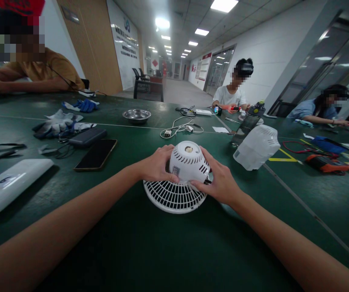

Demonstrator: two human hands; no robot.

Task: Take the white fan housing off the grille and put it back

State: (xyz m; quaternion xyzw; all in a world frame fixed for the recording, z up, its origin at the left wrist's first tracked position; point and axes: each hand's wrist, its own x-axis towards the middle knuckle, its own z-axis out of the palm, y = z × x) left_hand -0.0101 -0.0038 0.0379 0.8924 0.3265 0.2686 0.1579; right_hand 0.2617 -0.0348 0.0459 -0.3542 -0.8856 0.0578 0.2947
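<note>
A white vented motor housing (187,160) of a fan sits above a round white fan grille (176,198), which lies on the green table. My left hand (159,164) grips the housing's left side, its thumb across the front by a small label. From the right, my right hand (221,178) wraps round the same housing, thumb at its lower front edge. The underside of the housing, where it meets the grille, is mostly hidden by my hands. Beyond my right hand stands a white plastic part (257,148), perhaps the fan's base.
To the left lie a phone (97,155), a dark power bank (88,137), gloves (57,123) and a white case (14,184). Ahead are a metal bowl (137,115) and a white cable (182,129). A bottle (247,123) and multimeter (326,163) stand right. Several people sit around.
</note>
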